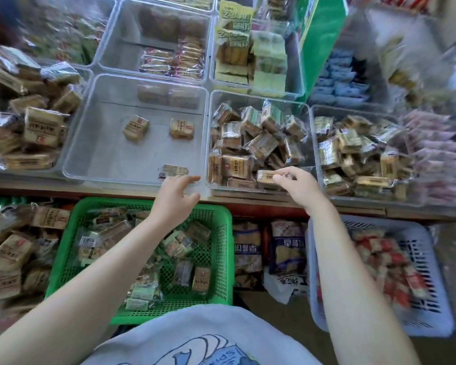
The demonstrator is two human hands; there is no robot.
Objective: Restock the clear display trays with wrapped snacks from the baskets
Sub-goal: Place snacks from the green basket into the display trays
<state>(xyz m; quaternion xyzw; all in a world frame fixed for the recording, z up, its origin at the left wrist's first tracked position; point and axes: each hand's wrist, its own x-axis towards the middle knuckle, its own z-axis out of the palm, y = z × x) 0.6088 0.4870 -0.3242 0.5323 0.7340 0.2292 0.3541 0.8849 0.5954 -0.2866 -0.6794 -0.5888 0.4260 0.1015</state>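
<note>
My right hand [298, 187] pinches a snack [270, 176] over the front edge of the full tray [259, 96], my left hand [175, 196] hangs loosely spread at the sparse tray's [90, 143] front rim, so I'd lay it flat, label up.

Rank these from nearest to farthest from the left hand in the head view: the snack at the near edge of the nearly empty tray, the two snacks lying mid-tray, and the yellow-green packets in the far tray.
1. Near-edge snack, just beyond the left hand.
2. Mid-tray snacks, left one and right one: too close to call.
3. Yellow-green packets, far back, right.
</note>
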